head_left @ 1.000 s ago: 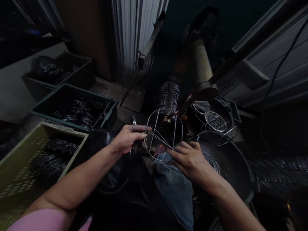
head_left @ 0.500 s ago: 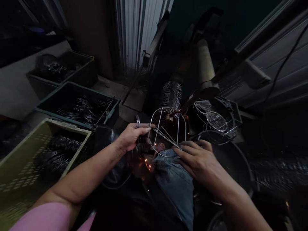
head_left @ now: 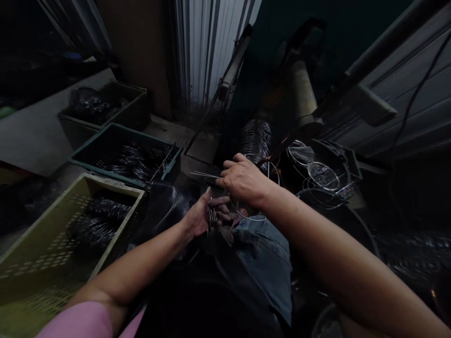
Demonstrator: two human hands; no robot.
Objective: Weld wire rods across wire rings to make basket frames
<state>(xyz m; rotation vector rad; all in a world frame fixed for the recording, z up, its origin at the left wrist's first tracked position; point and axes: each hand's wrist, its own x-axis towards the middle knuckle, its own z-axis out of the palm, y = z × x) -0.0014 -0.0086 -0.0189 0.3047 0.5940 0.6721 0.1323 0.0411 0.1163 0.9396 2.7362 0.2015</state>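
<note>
My left hand (head_left: 203, 213) sits low in the middle, fingers curled around a small bunch of thin wire rings (head_left: 212, 219). My right hand (head_left: 243, 180) is just above it, closed on a wire frame (head_left: 259, 215) whose curved loop hangs below the fist, with straight wires (head_left: 201, 174) sticking out to the left. Behind the right hand stands a stack of dark wire rings (head_left: 256, 137) on a machine. A blue denim cloth (head_left: 266, 246) lies over my lap under the hands.
Left of me stand a yellow-green crate (head_left: 42, 253), a dark green crate (head_left: 123, 152) and a further dark crate (head_left: 102, 105), all with black wire coils. Finished wire pieces (head_left: 319, 174) lie at the right beside a round black tub (head_left: 352, 225). A machine arm (head_left: 305, 96) rises behind.
My right hand has lifted from my lap up and to the left, carrying the wire frame toward the machine. My left hand dropped lower with the rings. The sparks seen half a second ago are gone.
</note>
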